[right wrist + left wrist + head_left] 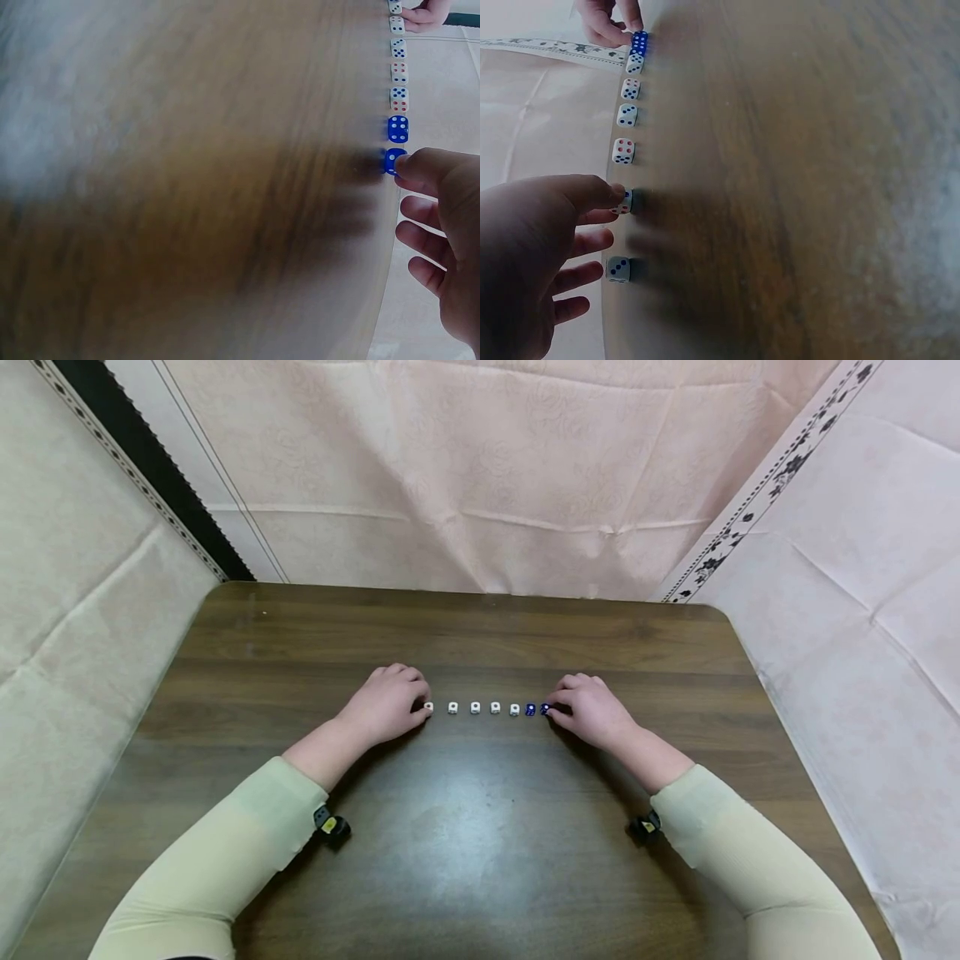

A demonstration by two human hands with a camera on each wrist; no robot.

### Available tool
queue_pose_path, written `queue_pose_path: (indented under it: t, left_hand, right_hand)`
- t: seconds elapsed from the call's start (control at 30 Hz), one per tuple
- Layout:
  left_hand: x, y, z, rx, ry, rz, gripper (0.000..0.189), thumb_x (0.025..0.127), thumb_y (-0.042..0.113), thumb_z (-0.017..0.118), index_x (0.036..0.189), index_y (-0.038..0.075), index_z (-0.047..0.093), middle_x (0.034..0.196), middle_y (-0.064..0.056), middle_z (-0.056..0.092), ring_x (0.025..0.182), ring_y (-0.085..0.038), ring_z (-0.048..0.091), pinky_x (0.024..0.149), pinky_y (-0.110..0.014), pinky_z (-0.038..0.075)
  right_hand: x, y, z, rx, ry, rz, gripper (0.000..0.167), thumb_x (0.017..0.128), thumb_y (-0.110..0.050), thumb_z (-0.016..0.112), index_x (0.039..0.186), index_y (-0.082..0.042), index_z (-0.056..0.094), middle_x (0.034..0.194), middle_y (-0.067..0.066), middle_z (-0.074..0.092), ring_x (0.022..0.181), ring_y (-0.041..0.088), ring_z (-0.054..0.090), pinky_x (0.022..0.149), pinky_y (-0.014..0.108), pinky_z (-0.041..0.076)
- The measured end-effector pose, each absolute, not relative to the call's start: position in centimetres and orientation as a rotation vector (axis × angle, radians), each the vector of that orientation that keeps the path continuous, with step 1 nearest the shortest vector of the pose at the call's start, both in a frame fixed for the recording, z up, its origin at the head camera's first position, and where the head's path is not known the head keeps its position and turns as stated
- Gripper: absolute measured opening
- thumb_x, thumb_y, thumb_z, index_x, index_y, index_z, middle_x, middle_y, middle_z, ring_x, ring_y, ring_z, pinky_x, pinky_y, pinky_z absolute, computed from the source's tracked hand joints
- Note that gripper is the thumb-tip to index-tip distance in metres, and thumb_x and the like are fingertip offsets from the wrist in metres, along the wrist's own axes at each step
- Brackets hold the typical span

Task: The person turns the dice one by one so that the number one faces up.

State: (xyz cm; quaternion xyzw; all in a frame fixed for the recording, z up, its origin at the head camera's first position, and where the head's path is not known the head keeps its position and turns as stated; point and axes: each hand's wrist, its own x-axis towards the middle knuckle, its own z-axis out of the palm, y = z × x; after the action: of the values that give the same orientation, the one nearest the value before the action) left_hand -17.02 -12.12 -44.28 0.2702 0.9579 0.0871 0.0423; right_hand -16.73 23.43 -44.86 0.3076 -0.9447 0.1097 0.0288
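A row of small dice runs across the table between the two hands. My left hand is at the left part of the row, thumb and index finger pinching a white die. Beyond it, below the fingers in the left wrist view, stands another white die, hidden by the hand in the head view. My right hand pinches the blue die at the right end. Beside that one sits a second blue die. Several white dice, such as this one, stand spaced out between the hands.
The brown wooden table has rounded far corners. A pale cloth hangs behind its far edge, with white cloths at both sides. Black wrist cameras hang below the sleeves.
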Motion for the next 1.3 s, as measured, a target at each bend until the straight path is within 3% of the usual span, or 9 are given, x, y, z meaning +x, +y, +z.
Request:
queue_pose_path:
  t: [0.7,1.3]
  left_hand:
    - [-16.4,-13.0,-44.1,0.803,2.953,0.313,0.024,0.093,0.034,0.068,0.110,0.017,0.070,0.117,-0.003,0.064,0.120,-0.029,0.052,0.106,-0.050,0.035]
    - [-15.6,-15.4,-43.0,0.764,2.979,0.352,0.021,0.094,0.028,0.067,0.109,0.014,0.069,0.115,-0.004,0.064,0.119,-0.031,0.051,0.106,-0.051,0.034]
  right_hand:
    - [-16.7,23.5,-44.9,0.967,-2.892,0.338,0.014,0.091,-0.021,0.072,0.099,-0.012,0.078,0.095,0.002,0.063,0.092,0.023,0.059,0.085,0.045,0.044]
    - [-16.7,23.5,-44.8,0.974,-2.880,0.359,0.013,0.090,-0.021,0.073,0.097,-0.011,0.078,0.095,0.002,0.063,0.091,0.023,0.059,0.084,0.046,0.044]
